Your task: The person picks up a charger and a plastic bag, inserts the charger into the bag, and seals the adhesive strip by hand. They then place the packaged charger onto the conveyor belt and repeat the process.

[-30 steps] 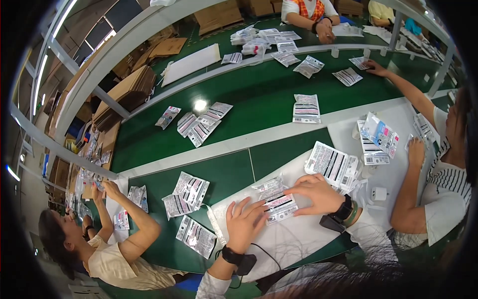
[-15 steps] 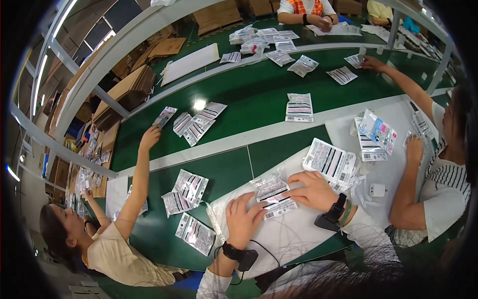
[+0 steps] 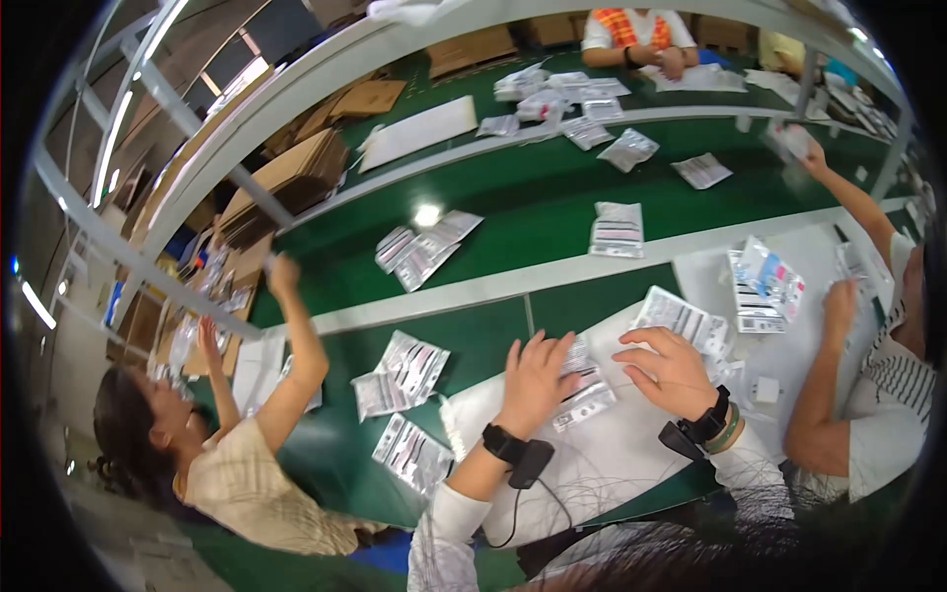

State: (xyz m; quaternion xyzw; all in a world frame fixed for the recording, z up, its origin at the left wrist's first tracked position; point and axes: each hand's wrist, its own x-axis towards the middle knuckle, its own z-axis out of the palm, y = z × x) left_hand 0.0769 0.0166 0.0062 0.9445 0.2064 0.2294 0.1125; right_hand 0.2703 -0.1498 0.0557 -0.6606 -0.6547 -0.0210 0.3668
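Note:
A silver-and-white printed plastic packet (image 3: 590, 392) lies on the white sheet (image 3: 621, 469) in front of me. My left hand (image 3: 534, 387) is over its left side with the fingers stretched out; the thumb reaches across the packet and hides part of it. To the packet's right, my right hand (image 3: 674, 375) hovers with thumb and fingers apart, holding nothing. Just beyond that hand is a small pile of similar packets (image 3: 676, 318), partly covered by it. Both of my wrists wear black bands with boxy black units.
More packets (image 3: 402, 373) lie on the green table to my left, and others (image 3: 426, 249) on the green belt ahead, behind a pale rail (image 3: 444, 298). Co-workers sit on both sides. At right are a packet pile (image 3: 764, 286) and a white plug adapter (image 3: 766, 390).
Both my hands have come off the packet, the right one moving away to the right. The left co-worker's arm has drawn back with a packet; the right co-worker's far hand has lifted one.

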